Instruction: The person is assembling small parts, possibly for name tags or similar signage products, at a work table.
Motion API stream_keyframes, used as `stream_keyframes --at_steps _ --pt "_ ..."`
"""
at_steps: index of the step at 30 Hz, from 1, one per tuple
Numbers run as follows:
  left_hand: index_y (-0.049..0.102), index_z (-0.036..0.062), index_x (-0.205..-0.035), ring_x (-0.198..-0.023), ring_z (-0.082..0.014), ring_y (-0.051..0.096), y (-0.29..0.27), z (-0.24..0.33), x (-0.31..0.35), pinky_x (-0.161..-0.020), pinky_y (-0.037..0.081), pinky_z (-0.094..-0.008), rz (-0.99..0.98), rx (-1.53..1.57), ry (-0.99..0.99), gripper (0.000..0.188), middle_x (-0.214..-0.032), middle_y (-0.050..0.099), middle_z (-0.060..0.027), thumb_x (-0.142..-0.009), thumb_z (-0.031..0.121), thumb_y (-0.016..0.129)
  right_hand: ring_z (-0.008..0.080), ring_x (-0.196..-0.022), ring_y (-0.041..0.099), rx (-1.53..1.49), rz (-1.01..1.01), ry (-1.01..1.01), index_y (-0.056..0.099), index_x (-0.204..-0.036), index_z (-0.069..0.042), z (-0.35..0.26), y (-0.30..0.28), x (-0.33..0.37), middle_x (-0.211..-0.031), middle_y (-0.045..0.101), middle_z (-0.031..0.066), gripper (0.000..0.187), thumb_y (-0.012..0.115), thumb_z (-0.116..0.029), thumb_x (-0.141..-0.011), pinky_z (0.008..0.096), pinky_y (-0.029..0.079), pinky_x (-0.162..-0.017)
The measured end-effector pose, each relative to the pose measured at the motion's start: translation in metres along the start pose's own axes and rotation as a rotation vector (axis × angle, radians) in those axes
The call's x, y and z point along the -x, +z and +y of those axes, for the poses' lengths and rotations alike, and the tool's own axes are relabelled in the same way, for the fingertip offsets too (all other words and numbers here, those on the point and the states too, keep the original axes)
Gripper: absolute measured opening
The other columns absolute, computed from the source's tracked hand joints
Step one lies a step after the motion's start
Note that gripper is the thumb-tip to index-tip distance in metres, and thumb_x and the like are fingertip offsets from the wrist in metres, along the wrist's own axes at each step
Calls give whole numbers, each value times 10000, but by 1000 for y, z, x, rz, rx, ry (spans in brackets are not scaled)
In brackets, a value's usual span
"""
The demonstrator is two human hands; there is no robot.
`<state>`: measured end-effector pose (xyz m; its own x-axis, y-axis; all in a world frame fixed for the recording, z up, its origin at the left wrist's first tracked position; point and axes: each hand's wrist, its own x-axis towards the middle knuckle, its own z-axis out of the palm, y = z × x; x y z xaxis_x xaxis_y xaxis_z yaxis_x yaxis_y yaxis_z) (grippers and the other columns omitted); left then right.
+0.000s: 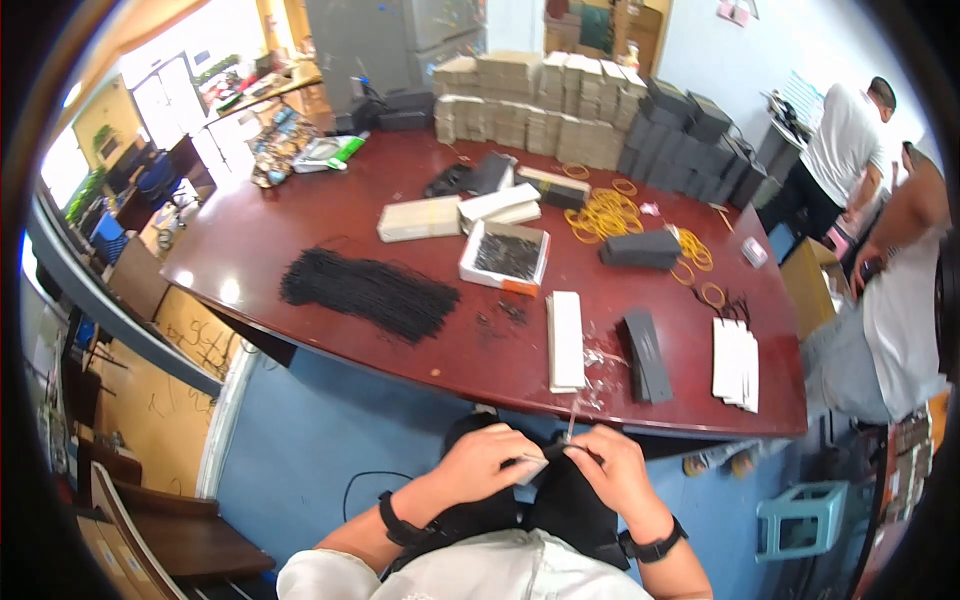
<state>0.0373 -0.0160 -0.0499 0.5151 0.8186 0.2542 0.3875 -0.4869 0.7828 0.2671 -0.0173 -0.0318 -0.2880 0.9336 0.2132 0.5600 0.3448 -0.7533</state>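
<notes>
Where the forearms come up from the bottom centre of the frame, both hands meet just below the table (330, 215) edge: left hand (487, 462) curled, fingertips pinching a small black item (556, 451), right hand (612, 468) pinching the same piece from the other side, w/ a thin pale strip (571, 420) sticking up btwn them; exact kind of item too small to tell. Black wristbands on both wrists. Above the hands, lower centre of the dark red table, a white stack of cards (566, 340) lies lengthwise, a black stack (646, 355) just right of it, and white packets (736, 363) further right near the edge. Centre-left: a big heap of black cords (368, 290). Centre: an open white box (505, 257) w/ black bits inside. Upper centre-right: yellow rubber bands (605, 213) scattered, a black box beside them. Top centre: rows of tan and dark grey stacked boxes (560, 105). Right edge of frame: two other people standing, apart from the table work.
</notes>
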Motion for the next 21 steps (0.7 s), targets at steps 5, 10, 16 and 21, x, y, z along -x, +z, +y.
stream_keyframes --at_steps 5,10,16,21 --pt "690 85 -977 -824 -259 614 1 0 -1 -760 493 -364 -13 26 -29 144 -892 673 -53 -853 150 657 214 -665 632 -185 6 169 689 -907 -30 8 4 2 -827 672 88 93 711 -93 -843 299 498 -605" --pt "691 83 -978 -802 -261 606 4 6 -10 -747 489 -366 15 55 -5 136 -882 667 -57 -859 133 649 232 -709 668 -147 123 49 688 -905 -28 10 10 3 -822 684 104 81 705 -78 -845 302 519 -631" --pt "687 85 -986 -786 -254 614 27 8 -31 -695 501 -356 172 -43 114 148 -867 662 -66 -843 122 677 260 -675 676 18 301 -14 679 -879 -35 17 22 -3 -795 683 117 89 730 -79 -821 325 527 -595" --pt "677 85 -1014 -768 -232 615 31 2 -37 -684 518 -339 257 -195 298 189 -898 649 -46 -828 116 686 218 -617 668 37 337 -19 665 -860 -38 13 18 -4 -761 678 105 92 736 -62 -808 308 518 -557"
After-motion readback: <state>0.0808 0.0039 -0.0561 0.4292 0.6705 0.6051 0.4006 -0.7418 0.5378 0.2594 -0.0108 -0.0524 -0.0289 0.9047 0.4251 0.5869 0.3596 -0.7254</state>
